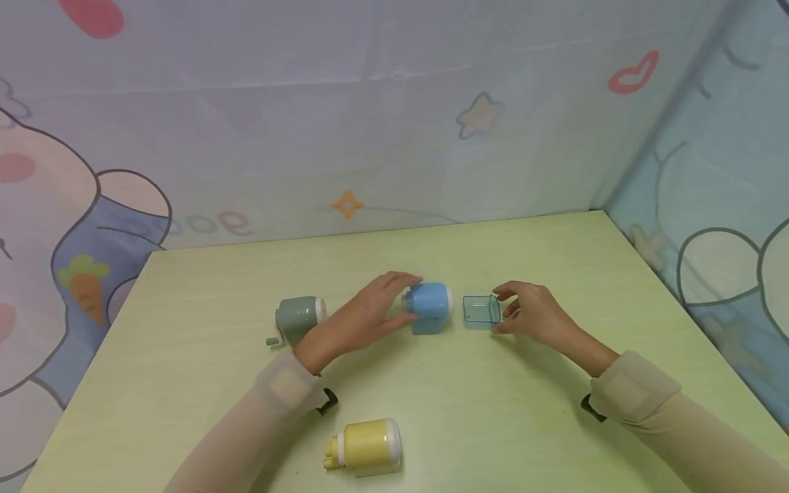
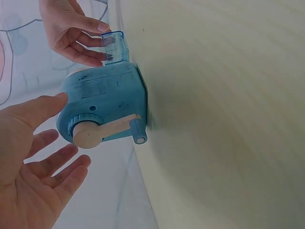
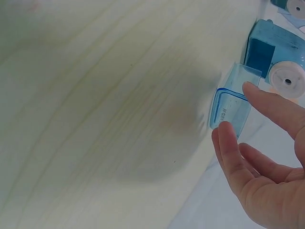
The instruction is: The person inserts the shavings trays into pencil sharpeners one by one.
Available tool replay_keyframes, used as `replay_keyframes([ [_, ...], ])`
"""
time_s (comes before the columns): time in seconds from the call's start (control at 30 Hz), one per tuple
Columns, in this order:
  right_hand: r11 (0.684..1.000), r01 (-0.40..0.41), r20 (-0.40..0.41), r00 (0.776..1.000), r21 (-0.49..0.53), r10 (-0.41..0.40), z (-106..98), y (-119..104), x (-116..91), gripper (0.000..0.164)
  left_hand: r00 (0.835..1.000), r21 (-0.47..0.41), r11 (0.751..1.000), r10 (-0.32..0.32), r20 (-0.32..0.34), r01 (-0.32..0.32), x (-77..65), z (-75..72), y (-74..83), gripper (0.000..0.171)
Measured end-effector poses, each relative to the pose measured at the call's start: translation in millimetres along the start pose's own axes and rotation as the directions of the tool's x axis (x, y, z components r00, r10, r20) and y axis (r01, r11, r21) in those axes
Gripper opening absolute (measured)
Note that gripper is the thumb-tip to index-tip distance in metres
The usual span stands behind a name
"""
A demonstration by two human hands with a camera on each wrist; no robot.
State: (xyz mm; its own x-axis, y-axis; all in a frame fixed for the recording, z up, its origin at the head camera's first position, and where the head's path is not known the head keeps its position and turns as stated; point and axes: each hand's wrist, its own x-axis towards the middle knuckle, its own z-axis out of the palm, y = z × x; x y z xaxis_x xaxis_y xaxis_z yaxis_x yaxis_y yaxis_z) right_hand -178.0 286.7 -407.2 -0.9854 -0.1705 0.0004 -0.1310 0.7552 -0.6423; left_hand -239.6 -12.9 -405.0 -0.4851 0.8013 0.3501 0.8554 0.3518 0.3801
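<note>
A blue hand-crank pencil sharpener (image 1: 429, 301) stands on the table in the head view, its crank facing left. My left hand (image 1: 370, 308) is beside its crank end with fingers spread; the left wrist view shows a gap between this hand (image 2: 35, 157) and the crank (image 2: 112, 129). Just right of the sharpener, separate from its body, lies a transparent blue shavings drawer (image 1: 479, 311). My right hand (image 1: 533, 315) holds the drawer's right end, thumb and forefinger at opposite sides. In the right wrist view the drawer (image 3: 231, 107) lies near the sharpener's open slot (image 3: 259, 57).
A grey-green sharpener (image 1: 298, 316) stands behind my left wrist, partly hidden by it. Nearer the front is a yellow sharpener (image 1: 370, 445). Printed cloth (image 1: 394, 137) hangs behind the table (image 1: 481, 424) and along its right side.
</note>
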Motion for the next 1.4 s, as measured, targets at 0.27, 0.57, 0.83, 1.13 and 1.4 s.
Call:
replay_keyframes([
  [0.27,1.000,0.004,0.003,1.000,0.004,-0.004,1.3,1.1,1.7,0.061,1.000,0.000,1.000,0.018,-0.012,-0.018,1.7,4.1,-1.5,0.056],
  [0.57,1.000,0.003,0.007,1.000,0.017,-0.003,0.4,0.5,3.0,0.060,1.000,-0.023,1.000,0.004,0.015,-0.004,4.9,6.5,0.5,0.056],
  [0.83,1.000,0.003,0.021,1.000,0.011,-0.003,-0.3,0.7,2.8,0.057,1.000,-0.026,1.000,0.015,0.024,-0.014,5.7,8.0,-0.1,0.055],
  [1.13,0.999,0.008,0.030,1.000,0.035,-0.009,-0.6,-0.4,3.1,0.062,0.999,-0.021,0.999,0.035,0.009,-0.035,5.4,8.8,-0.5,0.055],
  [1.4,0.999,0.013,0.050,0.999,0.031,-0.015,0.9,1.3,6.0,0.065,0.999,-0.021,0.999,0.045,0.000,-0.045,5.2,8.9,-1.3,0.053],
])
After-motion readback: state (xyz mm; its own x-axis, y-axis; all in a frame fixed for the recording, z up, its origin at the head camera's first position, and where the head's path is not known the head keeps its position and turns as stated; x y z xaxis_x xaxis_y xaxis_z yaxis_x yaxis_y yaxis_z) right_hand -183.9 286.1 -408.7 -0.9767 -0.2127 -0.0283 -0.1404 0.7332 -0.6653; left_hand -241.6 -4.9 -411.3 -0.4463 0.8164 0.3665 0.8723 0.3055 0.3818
